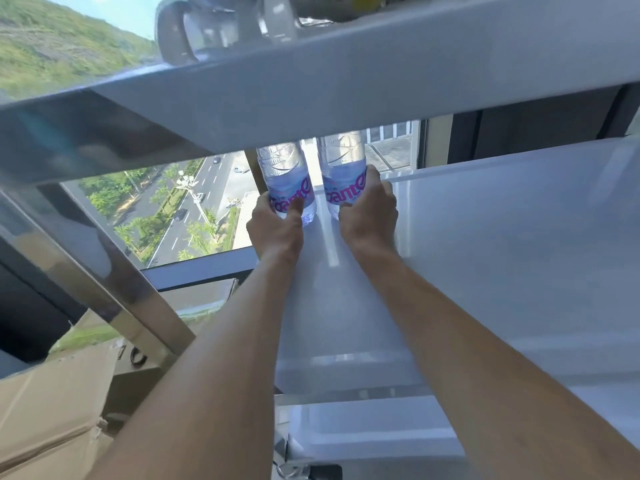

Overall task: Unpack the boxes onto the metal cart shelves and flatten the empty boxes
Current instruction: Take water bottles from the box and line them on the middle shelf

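Head view: 2 ribbed clear plastic bottles (289, 181) on smooth metal shelf (485, 244).

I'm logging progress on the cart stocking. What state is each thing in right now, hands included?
Left clear plastic water bottle with pink lettering: upright at the far edge of the middle shelf, gripped.
Right clear plastic water bottle with pink lettering: upright beside it, gripped.
Left hand: closed around the left bottle.
Right hand: closed around the right bottle.
Shiny metal middle shelf: bare apart from the two bottles.
Brown cardboard box: flaps open, not flattened.
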